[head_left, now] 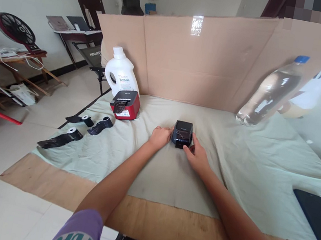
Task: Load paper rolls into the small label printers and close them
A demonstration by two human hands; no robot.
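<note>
A small black device (184,126) stands on the middle of a pale green cloth (153,176), which covers most of the wooden counter (162,215); along the near edge, the bare wood is visible. At the front of this device there is a dark glossy strip, whose lower end hangs down.

The left hand (160,137) is at the left side of the device, with the fingers partly bent and the fingertips close against it; whether it grips, I cannot tell. The right hand (198,155) is grasping the device at its near right corner, the thumb at the front near the strip's end and a finger along the right side.

To the far left stands a red and black device (131,110), also with a dark strip at its front, and just behind it a white jug (123,68). Nearer, on the left part of the cloth, lie three dark rolls (76,134), with their loose ends spread out toward the left.

On the far right, a clear bottle (272,94) with a blue cap stands before a tall cardboard panel (201,65). At the near right lies a dark phone (316,222), partly over the cloth's edge.
</note>
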